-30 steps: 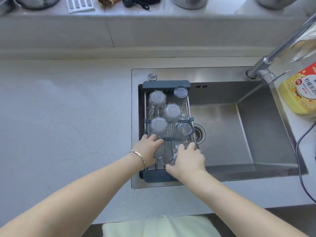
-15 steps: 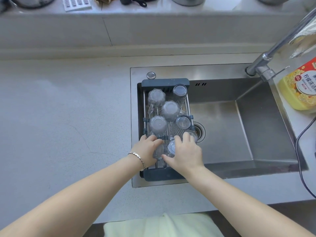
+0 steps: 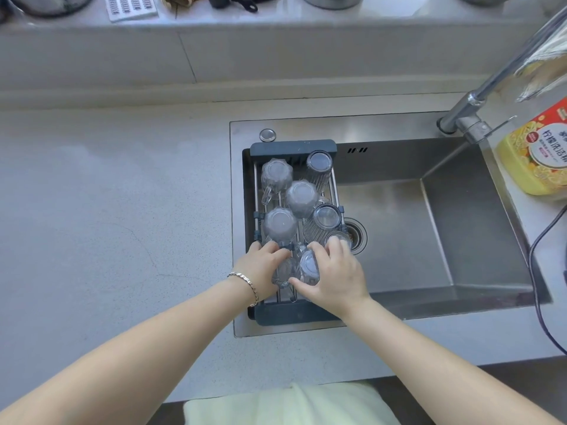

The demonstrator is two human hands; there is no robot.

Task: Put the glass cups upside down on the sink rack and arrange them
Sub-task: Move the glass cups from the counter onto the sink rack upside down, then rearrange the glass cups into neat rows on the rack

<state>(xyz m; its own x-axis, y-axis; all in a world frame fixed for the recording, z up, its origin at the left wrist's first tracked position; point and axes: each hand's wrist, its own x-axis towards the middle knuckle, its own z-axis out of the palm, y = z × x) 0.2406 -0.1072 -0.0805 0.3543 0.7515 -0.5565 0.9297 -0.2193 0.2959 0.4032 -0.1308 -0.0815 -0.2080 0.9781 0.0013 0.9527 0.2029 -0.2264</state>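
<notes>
A dark grey sink rack (image 3: 293, 146) spans the left end of the steel sink. Several clear glass cups stand upside down on it, among them one at the back left (image 3: 276, 177), one in the middle (image 3: 301, 198) and a ribbed one at the right (image 3: 326, 217). At the rack's near end my left hand (image 3: 259, 271) grips a cup (image 3: 283, 273) from the left. My right hand (image 3: 333, 276) wraps around a second upturned cup (image 3: 309, 265) right beside it. The two cups touch or nearly touch.
The sink basin (image 3: 429, 228) lies open to the right, with its drain (image 3: 357, 236) beside the rack. A faucet (image 3: 472, 108) rises at the back right next to a yellow detergent bottle (image 3: 540, 154). A black cable (image 3: 540, 271) runs down the right counter. Grey counter (image 3: 107, 210) stretches left.
My right hand has brought its cup up off the rack's near end and set it upside down beside the cup in my left hand. My left hand has hardly moved.
</notes>
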